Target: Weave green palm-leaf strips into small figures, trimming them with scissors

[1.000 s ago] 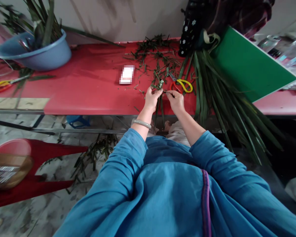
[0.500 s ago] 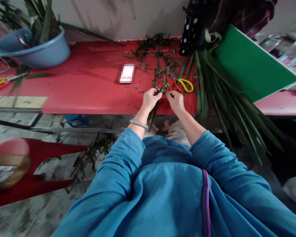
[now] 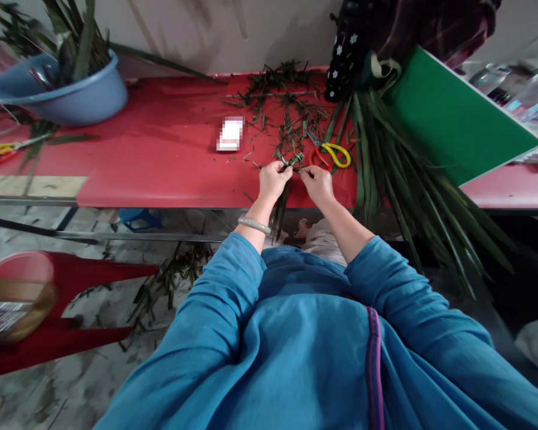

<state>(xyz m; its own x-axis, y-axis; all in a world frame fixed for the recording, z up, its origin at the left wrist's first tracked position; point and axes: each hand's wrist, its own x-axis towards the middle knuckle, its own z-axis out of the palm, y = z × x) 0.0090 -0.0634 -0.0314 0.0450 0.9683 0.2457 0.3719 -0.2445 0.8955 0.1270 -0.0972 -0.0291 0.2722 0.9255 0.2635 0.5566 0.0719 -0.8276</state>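
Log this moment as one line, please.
left hand: pinching leaf strips | right hand: pinching same strips | scissors: beside hands, on red table

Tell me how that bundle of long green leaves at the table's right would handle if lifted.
The bundle of long leaves droops over the red table's edge, so it is probably floppy. The blades look thin, likely light. They fan out loose at the tips, so some may slip free.

Red table (image 3: 161, 161), cluttered.
On it: blue basin (image 3: 67, 95) far left, two scissors (image 3: 329, 154) (image 3: 0, 152), leaf scraps (image 3: 282, 101), long leaves (image 3: 385, 155), green board (image 3: 452, 119).
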